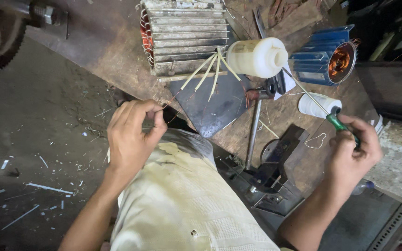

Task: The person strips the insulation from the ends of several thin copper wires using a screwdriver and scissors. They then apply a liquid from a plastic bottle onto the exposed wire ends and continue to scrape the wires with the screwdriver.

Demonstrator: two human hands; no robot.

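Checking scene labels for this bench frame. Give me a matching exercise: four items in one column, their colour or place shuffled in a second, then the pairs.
Things:
1. plastic bottle
2. finned motor housing
3. thread spool
4. tool handle

Descriptions:
A. green, gripped in the right hand
B. blue, with copper windings showing inside
C. whitish, lying on its side by the grey stator
D. white, standing just beyond the right hand

Pairs: 1-C, 2-B, 3-D, 4-A

The left hand pinches a thin wire.

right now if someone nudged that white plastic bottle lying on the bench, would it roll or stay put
The white plastic bottle lies on its side, so it would probably roll. It looks light, thin plastic. The ribbed motor stator beside it might stop it.
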